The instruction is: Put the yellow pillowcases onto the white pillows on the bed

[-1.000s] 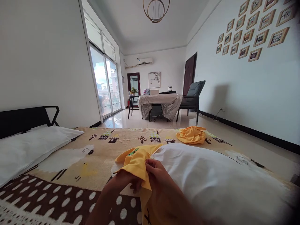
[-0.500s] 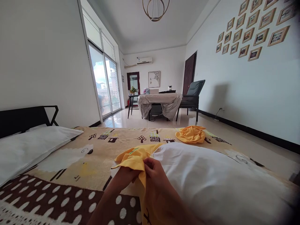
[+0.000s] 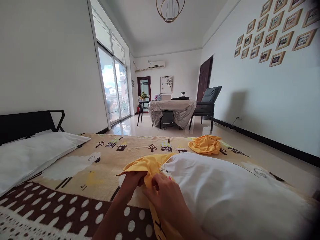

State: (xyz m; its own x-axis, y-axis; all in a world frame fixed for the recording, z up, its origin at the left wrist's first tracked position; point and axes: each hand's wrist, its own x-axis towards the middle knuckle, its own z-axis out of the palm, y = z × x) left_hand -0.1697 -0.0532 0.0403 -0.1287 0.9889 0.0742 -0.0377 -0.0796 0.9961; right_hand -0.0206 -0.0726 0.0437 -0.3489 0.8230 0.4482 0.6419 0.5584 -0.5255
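- While the left hand (image 3: 135,180) reaches under a fold of yellow cloth (image 3: 147,163), its fingers are hidden; closure cannot be told.
- Right hand (image 3: 166,193): fingers curled, nearly closed on the same cloth.
- Cloth: on the patterned blanket (image 3: 110,166), against the left end of 1 white pillow (image 3: 215,186).
- 1 crumpled yellow bundle (image 3: 205,145): beyond that pillow.

Blanket (image 3: 103,166): beige, printed with brown mushrooms, a white sheep, a yellow chick; lower band brown with white spots. Cover at my hands (image 3: 146,163): yellow, black marks, a touch of pink. Bundled cloth (image 3: 205,145): orange-yellow. Pillow beside my right hand (image 3: 163,191): plain white. Pillow at left (image 3: 37,146): plain white. Headboard (image 3: 27,125): black. Armchair (image 3: 209,96): black. Picture frames (image 3: 283,40): light wood-brown.
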